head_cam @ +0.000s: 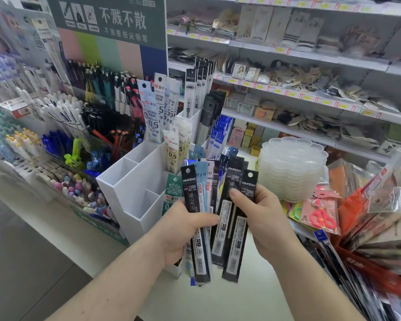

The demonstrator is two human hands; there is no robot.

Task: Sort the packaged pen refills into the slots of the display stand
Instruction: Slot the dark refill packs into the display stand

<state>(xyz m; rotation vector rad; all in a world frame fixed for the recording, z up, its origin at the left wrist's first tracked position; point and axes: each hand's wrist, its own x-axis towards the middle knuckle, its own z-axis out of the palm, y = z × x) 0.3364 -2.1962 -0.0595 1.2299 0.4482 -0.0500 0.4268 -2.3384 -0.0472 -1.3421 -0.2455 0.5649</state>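
My left hand (183, 230) grips a fanned bundle of packaged pen refills (200, 246), mostly black and pale blue packs, held upright in front of the display stand. My right hand (257, 216) pinches two black refill packs (233, 232) at the right side of that bundle, thumb on their front. The white display stand (134, 181) with tiered slots stands just behind and to the left. Its front-left slots are bare; slots further back hold white 0.5 refill packs (153, 112) and black refill packs (191, 93).
Pen racks (63, 140) fill the counter to the left. A stack of clear plastic palettes (292, 167) sits right of the stand. Hanging packaged goods with pink scissors (322, 216) crowd the right edge. Store shelves (287, 89) run behind.
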